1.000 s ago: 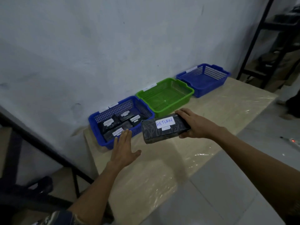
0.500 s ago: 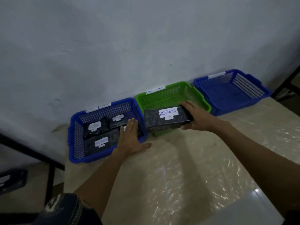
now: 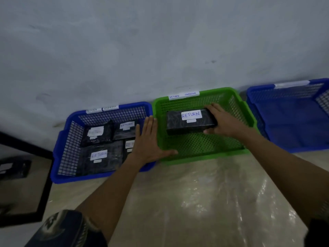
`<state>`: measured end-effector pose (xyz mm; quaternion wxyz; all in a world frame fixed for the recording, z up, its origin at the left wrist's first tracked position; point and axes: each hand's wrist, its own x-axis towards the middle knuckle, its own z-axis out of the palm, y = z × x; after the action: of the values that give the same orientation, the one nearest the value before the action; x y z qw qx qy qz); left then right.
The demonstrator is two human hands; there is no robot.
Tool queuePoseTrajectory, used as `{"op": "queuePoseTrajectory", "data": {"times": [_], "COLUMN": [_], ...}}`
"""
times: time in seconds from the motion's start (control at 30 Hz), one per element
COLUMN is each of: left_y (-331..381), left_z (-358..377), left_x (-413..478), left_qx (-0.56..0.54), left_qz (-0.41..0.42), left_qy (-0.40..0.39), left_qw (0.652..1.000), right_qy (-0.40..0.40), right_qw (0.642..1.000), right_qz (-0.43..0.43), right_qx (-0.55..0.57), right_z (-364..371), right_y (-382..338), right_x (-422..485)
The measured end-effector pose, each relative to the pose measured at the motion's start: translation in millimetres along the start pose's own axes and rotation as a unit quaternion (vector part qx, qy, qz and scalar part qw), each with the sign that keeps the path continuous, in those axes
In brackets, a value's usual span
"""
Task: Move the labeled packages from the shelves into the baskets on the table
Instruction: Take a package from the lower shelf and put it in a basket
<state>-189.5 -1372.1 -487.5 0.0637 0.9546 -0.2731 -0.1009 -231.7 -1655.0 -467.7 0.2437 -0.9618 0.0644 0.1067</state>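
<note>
Right hand (image 3: 226, 122): fingers curled round the 3 o'clock end of the RETURN package (image 3: 190, 122), which has moved from over the table (image 3: 195, 202) into the green basket (image 3: 201, 158); whether it is seated is unclear. Left hand (image 3: 149, 139): flat, fingers straight, holding nothing, across the rims at 9 o'clock beside the blue basket (image 3: 58, 157). Placement judged nearly done. Room: mesh floor free toward 6 o'clock; basket wall close at 12.

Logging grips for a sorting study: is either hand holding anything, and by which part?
The right hand grips the black RETURN package by its right end, within the green basket. The left hand, fingers straight, holds nothing.
</note>
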Motion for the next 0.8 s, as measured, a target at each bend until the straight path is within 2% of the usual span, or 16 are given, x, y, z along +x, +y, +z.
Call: {"op": "queuePoseTrajectory", "data": {"times": [0.3,0.63,0.8], "left_y": [-0.1,7.2,11.5], "left_z": [15.3,9.4,9.1], "left_x": [14.4,14.7,13.1], "left_qx": [0.066,0.127,0.071], "left_qz": [-0.007,-0.036,-0.040], "left_qy": [0.020,-0.003,0.008], "left_qw": [0.998,0.991,0.997], "right_qy": [-0.053,0.050,0.038], "right_qw": [0.998,0.990,0.992], "right_qz": [-0.019,-0.026,-0.020], "right_qx": [-0.013,-0.133,-0.117], "right_z": [41.8,58.5,62.9], "right_y": [19.3,23.8,18.7], "right_x": [69.8,73.0,70.4]}}
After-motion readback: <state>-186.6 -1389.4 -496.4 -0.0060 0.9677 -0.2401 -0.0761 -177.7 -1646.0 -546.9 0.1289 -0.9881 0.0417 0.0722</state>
